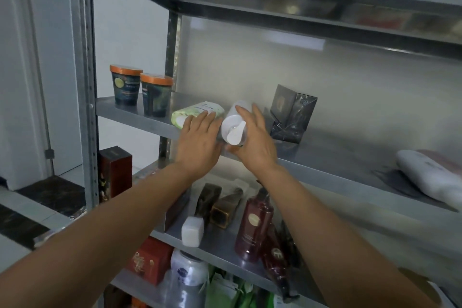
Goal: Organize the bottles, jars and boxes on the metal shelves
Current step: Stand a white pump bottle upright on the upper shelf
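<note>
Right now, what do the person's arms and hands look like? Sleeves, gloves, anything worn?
The left forearm and right forearm are bare as far as the frame shows, no sleeves in view. The left hand and right hand are bare too: no gloves, rings, watch or bands visible.

Dull grey metal shelf (325, 157); smooth white plastic pump bottle (235, 120); glossy dark red bottle (252, 227); shiny crinkled wrap on the grey box (291, 112).

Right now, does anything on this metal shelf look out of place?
Yes. The white plastic pump bottle lies on its side near the front edge, and the long white bottle at the right end lies flat too.
</note>
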